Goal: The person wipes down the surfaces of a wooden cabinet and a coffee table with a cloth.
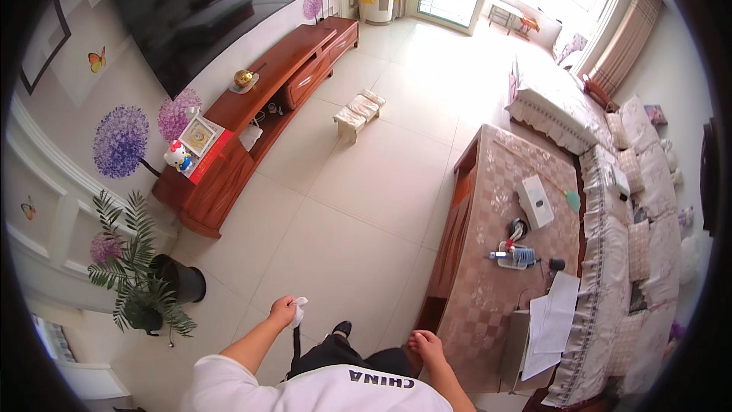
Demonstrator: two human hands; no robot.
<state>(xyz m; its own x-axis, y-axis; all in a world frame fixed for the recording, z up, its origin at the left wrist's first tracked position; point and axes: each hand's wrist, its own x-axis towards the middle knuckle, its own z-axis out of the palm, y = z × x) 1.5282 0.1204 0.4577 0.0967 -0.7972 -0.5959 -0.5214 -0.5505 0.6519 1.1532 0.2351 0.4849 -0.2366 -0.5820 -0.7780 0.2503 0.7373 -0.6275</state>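
My left hand is closed around a small white cloth, which hangs from the fingers in front of me. Below the cloth runs a black strap, beside my black trousers; whether it joins the cloth I cannot tell. My right hand is at the near left edge of the coffee table, its fingers loosely curled and no object visible in them. Contact between that hand and the table cannot be made out. One black shoe shows on the tiled floor ahead of me.
Left, a potted palm stands near a wooden TV cabinet bearing a figurine. A low padded stool is ahead. The table carries a tissue box, fly swatter and papers; a sofa lines the right.
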